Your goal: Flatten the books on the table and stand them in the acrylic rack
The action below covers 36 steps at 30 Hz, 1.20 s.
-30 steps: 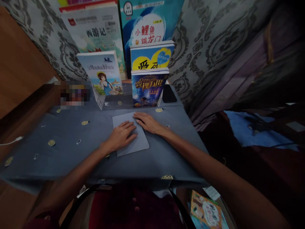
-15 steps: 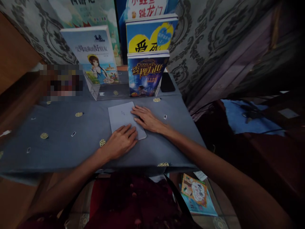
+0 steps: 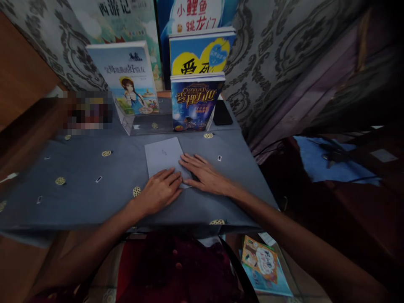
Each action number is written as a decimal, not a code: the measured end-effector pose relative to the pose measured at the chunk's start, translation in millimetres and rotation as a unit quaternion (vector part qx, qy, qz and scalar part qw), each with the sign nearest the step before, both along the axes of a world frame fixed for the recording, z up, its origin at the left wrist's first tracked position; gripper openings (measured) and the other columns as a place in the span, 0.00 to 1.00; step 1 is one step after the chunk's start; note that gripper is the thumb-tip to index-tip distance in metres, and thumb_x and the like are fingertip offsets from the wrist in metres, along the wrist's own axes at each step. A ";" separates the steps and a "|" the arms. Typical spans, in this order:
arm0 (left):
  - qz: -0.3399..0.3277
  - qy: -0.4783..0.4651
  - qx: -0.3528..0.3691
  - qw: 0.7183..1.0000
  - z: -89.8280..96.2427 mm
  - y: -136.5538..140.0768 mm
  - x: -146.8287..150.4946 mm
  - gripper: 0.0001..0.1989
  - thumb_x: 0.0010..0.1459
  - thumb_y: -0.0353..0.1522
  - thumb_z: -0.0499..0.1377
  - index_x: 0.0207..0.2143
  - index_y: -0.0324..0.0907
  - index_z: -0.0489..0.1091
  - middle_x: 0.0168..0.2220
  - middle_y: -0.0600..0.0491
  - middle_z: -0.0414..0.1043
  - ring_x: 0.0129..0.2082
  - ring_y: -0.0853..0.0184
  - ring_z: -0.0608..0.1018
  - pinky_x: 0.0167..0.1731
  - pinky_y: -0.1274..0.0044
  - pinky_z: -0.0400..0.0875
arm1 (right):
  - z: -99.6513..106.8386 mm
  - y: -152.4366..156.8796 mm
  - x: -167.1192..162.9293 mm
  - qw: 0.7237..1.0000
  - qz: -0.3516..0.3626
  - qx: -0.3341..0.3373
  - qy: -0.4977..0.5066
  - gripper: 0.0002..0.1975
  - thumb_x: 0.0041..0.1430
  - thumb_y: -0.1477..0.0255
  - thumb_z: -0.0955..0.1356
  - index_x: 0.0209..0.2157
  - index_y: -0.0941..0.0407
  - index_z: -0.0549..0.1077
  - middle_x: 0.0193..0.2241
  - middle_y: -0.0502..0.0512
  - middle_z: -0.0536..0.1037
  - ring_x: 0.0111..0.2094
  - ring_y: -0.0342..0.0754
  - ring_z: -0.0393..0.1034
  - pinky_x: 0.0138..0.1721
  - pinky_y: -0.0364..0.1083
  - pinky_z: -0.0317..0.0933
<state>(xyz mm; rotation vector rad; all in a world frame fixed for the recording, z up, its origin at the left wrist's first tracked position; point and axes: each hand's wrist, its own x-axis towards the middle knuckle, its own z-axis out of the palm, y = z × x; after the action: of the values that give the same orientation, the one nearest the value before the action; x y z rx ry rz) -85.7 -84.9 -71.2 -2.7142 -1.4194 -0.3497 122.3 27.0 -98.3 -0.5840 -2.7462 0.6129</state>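
A thin, pale booklet (image 3: 163, 152) with a small dark mark near its middle lies flat on the cloth-covered table (image 3: 85, 198). My left hand (image 3: 162, 187) rests on its lower edge, palm down with the fingers laid flat. Along the booklet's right edge lies my right hand (image 3: 205, 174), fingers stretched out and thumb toward the left hand. Neither hand grips anything. The lower part of the booklet is hidden under both hands.
Behind the booklet, a clear stand (image 3: 148, 124) holds a light-blue book (image 3: 126, 80) and a dark-blue book (image 3: 195, 103), with more books behind. A black phone (image 3: 222, 113) lies at right. An orange book (image 3: 261, 259) lies below the table's front edge.
My right hand has slid down and to the right along the booklet's right side. My left hand stays nearly in place. The whole view has shifted slightly.
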 end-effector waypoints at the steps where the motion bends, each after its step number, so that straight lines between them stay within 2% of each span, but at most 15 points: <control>1: 0.000 -0.002 0.004 1.000 -0.7 -0.4 -0.4 0.15 0.70 0.33 0.52 0.52 0.36 0.72 0.54 0.43 0.75 0.58 0.55 0.74 0.56 0.63 0.72 | -0.1 -1.4 1.4 1.000 0.005 0.007 -0.004 0.34 0.68 0.55 0.62 0.68 0.61 0.57 0.68 0.69 0.57 0.71 0.59 0.46 0.69 0.64 0.43; 5: 0.016 -0.018 0.013 1.000 -3.8 1.8 -2.2 0.15 0.70 0.30 0.50 0.53 0.38 0.71 0.55 0.45 0.75 0.57 0.59 0.75 0.56 0.66 0.71 | -0.9 -3.7 3.3 1.000 0.012 0.022 -0.011 0.35 0.68 0.56 0.62 0.69 0.58 0.54 0.68 0.68 0.57 0.71 0.58 0.46 0.68 0.65 0.43; 8: 0.039 -0.022 0.016 0.999 -7.9 10.6 -4.9 0.17 0.69 0.28 0.48 0.57 0.37 0.68 0.57 0.42 0.73 0.57 0.60 0.75 0.57 0.65 0.70 | -1.1 -3.7 2.8 1.000 0.007 0.028 -0.012 0.37 0.68 0.55 0.63 0.69 0.61 0.54 0.68 0.70 0.57 0.70 0.59 0.47 0.68 0.65 0.43; 14: 0.088 -0.016 -0.002 0.996 -15.7 49.4 -16.5 0.20 0.69 0.31 0.49 0.60 0.35 0.65 0.62 0.41 0.68 0.62 0.58 0.71 0.62 0.64 0.64 | -2.2 -3.1 3.9 0.999 0.007 0.033 -0.004 0.37 0.67 0.56 0.65 0.70 0.59 0.53 0.68 0.67 0.57 0.70 0.58 0.48 0.69 0.63 0.45; 20: 0.095 -0.012 -0.031 0.995 -14.8 84.3 -25.1 0.21 0.69 0.34 0.49 0.62 0.38 0.64 0.65 0.42 0.64 0.65 0.60 0.67 0.63 0.64 0.61 | -3.5 -1.9 4.4 0.999 0.006 0.036 -0.001 0.37 0.66 0.57 0.66 0.70 0.55 0.53 0.69 0.67 0.56 0.70 0.59 0.50 0.68 0.66 0.46; 23: 0.116 0.006 -0.016 0.993 -10.8 81.4 -27.7 0.21 0.69 0.34 0.49 0.61 0.37 0.64 0.63 0.41 0.66 0.64 0.59 0.69 0.62 0.63 0.62 | -3.0 -1.7 5.8 1.000 0.006 0.029 0.003 0.37 0.66 0.57 0.67 0.70 0.53 0.52 0.69 0.65 0.55 0.70 0.59 0.50 0.68 0.66 0.46; 29: 0.235 0.033 0.031 0.971 -7.5 53.7 -48.7 0.16 0.67 0.31 0.51 0.54 0.35 0.69 0.56 0.38 0.72 0.57 0.55 0.74 0.56 0.62 0.69 | 1.7 1.5 -2.4 0.999 0.009 0.035 0.002 0.34 0.67 0.57 0.66 0.67 0.57 0.58 0.67 0.68 0.60 0.69 0.61 0.50 0.67 0.68 0.46; 32: 0.258 0.008 0.039 0.965 -12.5 48.5 -58.4 0.15 0.67 0.31 0.52 0.54 0.37 0.68 0.56 0.39 0.72 0.57 0.55 0.74 0.55 0.63 0.70 | 5.9 4.8 -27.6 0.999 0.032 0.037 0.011 0.31 0.68 0.58 0.64 0.67 0.58 0.59 0.66 0.69 0.62 0.69 0.60 0.50 0.68 0.67 0.46; 36: 0.259 -0.005 0.042 0.965 -17.5 49.3 -63.6 0.15 0.66 0.30 0.53 0.54 0.39 0.68 0.56 0.40 0.72 0.57 0.55 0.75 0.55 0.63 0.71 | 10.3 12.3 -78.8 0.997 0.068 0.015 0.026 0.35 0.69 0.60 0.62 0.70 0.62 0.50 0.69 0.71 0.54 0.71 0.58 0.44 0.69 0.63 0.46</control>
<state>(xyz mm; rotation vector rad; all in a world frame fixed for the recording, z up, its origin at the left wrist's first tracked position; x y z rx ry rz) -149.3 -35.6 -88.7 -2.1634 -1.9808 -0.3725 43.5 39.3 -87.9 -0.3708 -2.7568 0.6068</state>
